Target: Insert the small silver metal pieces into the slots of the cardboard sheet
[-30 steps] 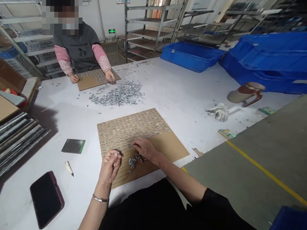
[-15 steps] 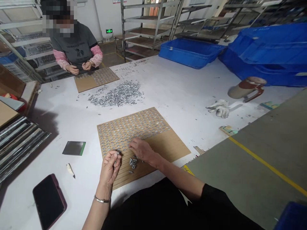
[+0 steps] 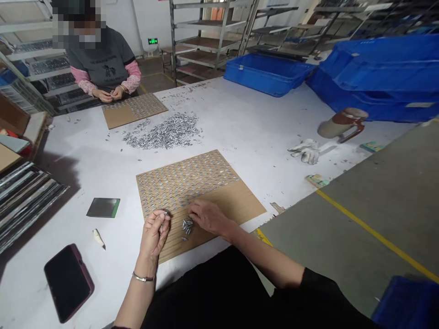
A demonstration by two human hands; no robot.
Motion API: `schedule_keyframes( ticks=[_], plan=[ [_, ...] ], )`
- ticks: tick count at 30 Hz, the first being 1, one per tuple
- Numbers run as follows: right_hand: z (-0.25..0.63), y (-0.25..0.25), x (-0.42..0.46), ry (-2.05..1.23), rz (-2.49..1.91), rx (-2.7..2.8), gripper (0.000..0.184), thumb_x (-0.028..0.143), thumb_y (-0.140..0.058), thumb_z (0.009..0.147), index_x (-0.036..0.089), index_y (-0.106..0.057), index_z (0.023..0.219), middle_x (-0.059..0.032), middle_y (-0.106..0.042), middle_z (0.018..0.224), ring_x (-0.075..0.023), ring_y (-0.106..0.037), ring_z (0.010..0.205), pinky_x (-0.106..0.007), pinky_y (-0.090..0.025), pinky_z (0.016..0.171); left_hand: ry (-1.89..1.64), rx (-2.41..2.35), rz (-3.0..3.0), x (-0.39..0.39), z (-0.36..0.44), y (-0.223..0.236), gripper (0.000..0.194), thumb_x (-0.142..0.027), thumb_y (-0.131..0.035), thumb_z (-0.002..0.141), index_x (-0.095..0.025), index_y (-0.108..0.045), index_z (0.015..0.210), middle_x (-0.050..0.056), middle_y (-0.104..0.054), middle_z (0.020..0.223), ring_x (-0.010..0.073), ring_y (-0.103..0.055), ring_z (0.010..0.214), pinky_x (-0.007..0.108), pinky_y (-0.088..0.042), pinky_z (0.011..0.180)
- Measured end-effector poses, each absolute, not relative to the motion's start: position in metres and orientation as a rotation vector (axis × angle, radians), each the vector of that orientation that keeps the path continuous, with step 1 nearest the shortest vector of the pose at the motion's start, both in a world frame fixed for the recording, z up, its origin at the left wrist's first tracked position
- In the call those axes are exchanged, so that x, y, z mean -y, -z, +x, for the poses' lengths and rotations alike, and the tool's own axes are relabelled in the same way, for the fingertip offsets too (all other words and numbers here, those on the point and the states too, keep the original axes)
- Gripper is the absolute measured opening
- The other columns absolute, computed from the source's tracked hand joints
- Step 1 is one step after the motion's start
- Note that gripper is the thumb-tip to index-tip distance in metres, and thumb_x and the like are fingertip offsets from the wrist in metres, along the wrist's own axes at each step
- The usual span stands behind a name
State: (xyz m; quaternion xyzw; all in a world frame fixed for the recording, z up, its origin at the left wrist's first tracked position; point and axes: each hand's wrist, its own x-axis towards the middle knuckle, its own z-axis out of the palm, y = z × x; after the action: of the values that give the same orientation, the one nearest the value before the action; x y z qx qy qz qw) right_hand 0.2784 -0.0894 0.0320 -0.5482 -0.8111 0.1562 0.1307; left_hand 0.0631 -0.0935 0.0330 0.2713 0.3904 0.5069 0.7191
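A brown cardboard sheet [image 3: 240, 201] lies before me, its far part covered with rows of small silvery pointed-oval metal pieces [image 3: 178, 178]. My left hand [image 3: 156, 230] is closed at the sheet's left edge, pinching one such metal piece [image 3: 165, 213] between thumb and finger. Over the middle of the sheet, at the near edge of the rows, is my right hand [image 3: 207, 214], with fingers bent together and pointing down; whatever its fingertips hold is hidden. A little heap of loose pieces [image 3: 187, 226] rests on the cardboard between my hands.
A large pile of metal pieces [image 3: 168, 132] lies beyond the sheet. Across the table, a co-worker [image 3: 106, 64] handles another cardboard sheet [image 3: 118, 118]. At left are a phone [image 3: 68, 283], a small knife [image 3: 99, 239] and a dark flat block [image 3: 103, 207]. Gloves [image 3: 305, 151], a mug [image 3: 343, 123] and blue crates [image 3: 267, 75] stand right.
My right hand has shifted slightly toward me, near the loose heap. My left hand keeps its pinch. The co-worker's hands have come together. The whole view has shifted a little.
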Motion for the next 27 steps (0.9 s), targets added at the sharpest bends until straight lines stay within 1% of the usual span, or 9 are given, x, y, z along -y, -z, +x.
schedule_keyframes(
  ticks=[4, 7, 10, 14, 19, 23, 27],
  plan=[
    [0.271, -0.034, 0.100, -0.351, -1.598, 2.486, 0.012, 0.016, -0.055, 0.095, 0.017, -0.065, 0.087, -0.0071, -0.065, 0.093, -0.0199, -0.059, 0.087, -0.030, -0.044, 0.078, -1.113, -0.849, 0.618, 0.093, 0.065, -0.029, 0.027, -0.030, -0.084, 0.074, -0.015, -0.065, 0.086, 0.001, -0.066, 0.074, 0.0016, -0.036, 0.046, 0.010, -0.023, 0.035],
    [0.272, -0.032, 0.100, -0.343, -1.574, 2.437, 0.010, 0.016, -0.054, 0.094, 0.017, -0.062, 0.089, -0.0080, -0.065, 0.094, -0.0211, -0.059, 0.090, -0.031, -0.045, 0.080, -1.113, -0.847, 0.619, 0.093, 0.065, -0.026, 0.028, -0.031, -0.084, 0.073, -0.015, -0.065, 0.086, 0.001, -0.066, 0.074, 0.0017, -0.036, 0.046, 0.010, -0.022, 0.035],
    [0.286, -0.030, 0.098, -0.447, -1.618, 2.243, 0.007, 0.016, -0.054, 0.095, 0.018, -0.061, 0.093, -0.0053, -0.066, 0.091, -0.0189, -0.060, 0.086, -0.029, -0.044, 0.077, -1.124, -0.860, 0.617, 0.093, 0.064, -0.026, 0.028, -0.032, -0.084, 0.073, -0.015, -0.065, 0.085, 0.001, -0.066, 0.074, 0.0017, -0.036, 0.046, 0.010, -0.022, 0.035],
    [0.307, -0.025, 0.087, -0.559, -1.684, 2.037, 0.009, 0.013, -0.052, 0.097, 0.018, -0.060, 0.097, -0.0026, -0.067, 0.085, -0.0167, -0.061, 0.079, -0.028, -0.044, 0.074, -1.101, -0.872, 0.622, 0.092, 0.065, -0.027, 0.029, -0.032, -0.084, 0.073, -0.016, -0.064, 0.085, 0.001, -0.066, 0.074, 0.0016, -0.036, 0.046, 0.010, -0.022, 0.035],
    [0.312, -0.017, 0.068, -0.532, -1.568, 2.109, 0.009, 0.012, -0.057, 0.094, 0.018, -0.064, 0.094, -0.0043, -0.067, 0.094, -0.0174, -0.061, 0.091, -0.028, -0.045, 0.082, -1.083, -0.866, 0.613, 0.092, 0.065, -0.024, 0.029, -0.032, -0.084, 0.074, -0.016, -0.064, 0.086, 0.001, -0.065, 0.074, 0.0018, -0.035, 0.046, 0.010, -0.022, 0.035],
    [0.309, -0.013, 0.058, -0.523, -1.553, 2.220, 0.013, 0.016, -0.056, 0.097, 0.018, -0.068, 0.094, -0.0043, -0.067, 0.092, -0.0170, -0.060, 0.088, -0.027, -0.045, 0.080, -1.086, -0.873, 0.609, 0.091, 0.063, -0.021, 0.029, -0.033, -0.084, 0.074, -0.016, -0.064, 0.088, 0.001, -0.066, 0.074, 0.0018, -0.036, 0.046, 0.010, -0.023, 0.035],
    [0.307, -0.013, 0.053, -0.470, -1.554, 2.288, 0.016, 0.015, -0.056, 0.097, 0.018, -0.072, 0.095, -0.0065, -0.066, 0.096, -0.0183, -0.060, 0.092, -0.027, -0.045, 0.081, -1.089, -0.866, 0.625, 0.092, 0.063, -0.024, 0.028, -0.032, -0.084, 0.075, -0.015, -0.064, 0.087, 0.001, -0.066, 0.074, 0.0015, -0.035, 0.046, 0.010, -0.022, 0.035]
  ],
)
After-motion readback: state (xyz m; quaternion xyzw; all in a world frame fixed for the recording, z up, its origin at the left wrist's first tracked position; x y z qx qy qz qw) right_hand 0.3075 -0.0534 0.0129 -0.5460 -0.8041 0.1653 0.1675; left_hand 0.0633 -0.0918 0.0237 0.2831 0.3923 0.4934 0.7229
